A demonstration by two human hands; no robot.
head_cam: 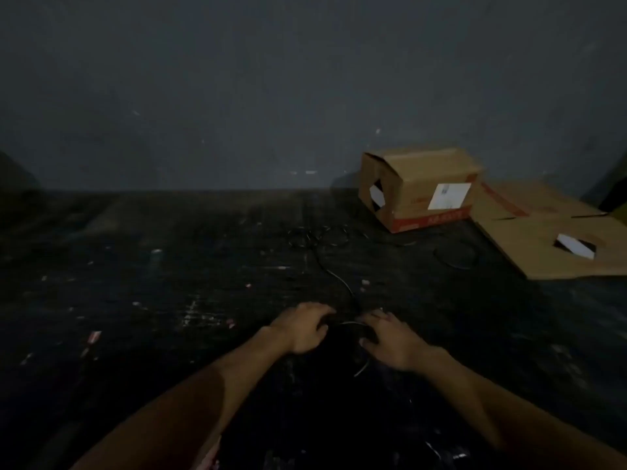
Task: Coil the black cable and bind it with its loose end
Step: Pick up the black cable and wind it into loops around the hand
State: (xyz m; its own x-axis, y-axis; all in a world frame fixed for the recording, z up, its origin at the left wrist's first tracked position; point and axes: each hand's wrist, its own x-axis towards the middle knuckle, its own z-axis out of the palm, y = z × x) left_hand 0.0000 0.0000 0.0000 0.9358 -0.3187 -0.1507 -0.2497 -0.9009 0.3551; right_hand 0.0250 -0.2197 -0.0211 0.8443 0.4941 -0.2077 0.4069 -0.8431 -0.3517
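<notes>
I see both hands, left (302,329) and right (390,337), apparently gripping the black cable (339,279) on the dim tabletop (169,300).

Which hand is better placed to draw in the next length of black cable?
Probably the right hand: the black cable trails from the far loops down to its fingertips, while the left hand sits beside it.

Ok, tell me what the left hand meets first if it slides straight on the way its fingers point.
Probably the black cable beyond the left hand's fingertips; depth is unclear in this dim picture.
</notes>
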